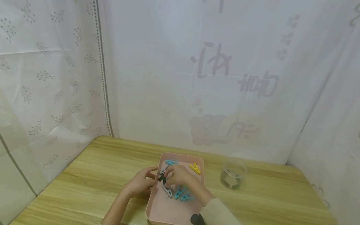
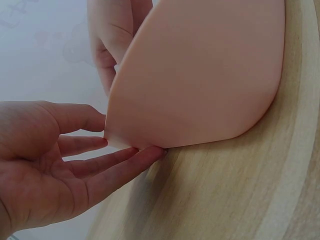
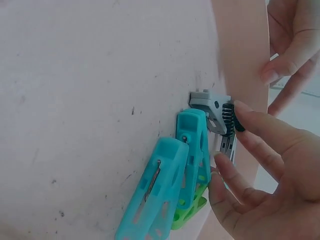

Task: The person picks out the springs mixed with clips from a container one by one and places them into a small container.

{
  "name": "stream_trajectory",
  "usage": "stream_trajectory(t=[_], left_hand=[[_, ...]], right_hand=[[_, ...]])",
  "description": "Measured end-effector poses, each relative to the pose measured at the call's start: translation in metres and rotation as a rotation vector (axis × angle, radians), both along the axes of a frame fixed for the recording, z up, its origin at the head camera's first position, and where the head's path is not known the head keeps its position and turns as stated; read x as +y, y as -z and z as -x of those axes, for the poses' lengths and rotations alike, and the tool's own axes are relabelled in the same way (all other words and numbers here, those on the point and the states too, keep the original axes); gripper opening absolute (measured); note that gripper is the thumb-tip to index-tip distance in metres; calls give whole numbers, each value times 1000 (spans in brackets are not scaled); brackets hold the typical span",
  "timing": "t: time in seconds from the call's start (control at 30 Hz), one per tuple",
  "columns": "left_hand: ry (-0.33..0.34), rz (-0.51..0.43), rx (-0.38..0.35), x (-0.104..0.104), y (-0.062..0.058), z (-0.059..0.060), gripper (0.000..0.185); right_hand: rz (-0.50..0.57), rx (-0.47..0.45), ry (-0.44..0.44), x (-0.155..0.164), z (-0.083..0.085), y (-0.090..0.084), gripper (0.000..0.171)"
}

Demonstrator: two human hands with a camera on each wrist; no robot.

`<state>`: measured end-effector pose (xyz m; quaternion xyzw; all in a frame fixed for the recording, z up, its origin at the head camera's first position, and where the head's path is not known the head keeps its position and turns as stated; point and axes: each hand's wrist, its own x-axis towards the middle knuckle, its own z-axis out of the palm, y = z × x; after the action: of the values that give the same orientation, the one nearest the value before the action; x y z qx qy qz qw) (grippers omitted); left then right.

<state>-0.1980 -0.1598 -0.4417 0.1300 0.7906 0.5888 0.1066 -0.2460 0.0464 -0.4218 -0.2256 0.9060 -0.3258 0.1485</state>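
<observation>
A pink tray [image 1: 173, 213] holds several plastic clothespins. My right hand [image 1: 177, 176] reaches into it and pinches a black ribbed clip [image 3: 230, 119], which lies against a grey clothespin [image 3: 207, 105]. Two blue clothespins [image 3: 187, 160] lie beside those fingers, over a green one [image 3: 192, 210]. My left hand [image 2: 55, 165] rests at the tray's outer left side, fingers spread and fairly straight, with the fingertips touching its wall and lower edge. In the head view, a yellow clothespin [image 1: 195, 168] and another blue one [image 1: 171, 162] lie at the tray's far end.
A clear round tub [image 1: 233, 172] with dark pieces low in it stands right of the tray on the wooden table [image 1: 273, 201]. Printed white cloth [image 1: 157, 73] hangs behind and at both sides.
</observation>
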Motion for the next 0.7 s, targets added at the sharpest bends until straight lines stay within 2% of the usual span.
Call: stream_trajectory(t=[0.43,0.7], left_hand=[[-6,3,-2,1,0,1,64],[5,-4,3,0,0,0,64]], right_hand=[[27,31,-21,10,2,-6,23],[128,36,-53,15,-1,-14,26]])
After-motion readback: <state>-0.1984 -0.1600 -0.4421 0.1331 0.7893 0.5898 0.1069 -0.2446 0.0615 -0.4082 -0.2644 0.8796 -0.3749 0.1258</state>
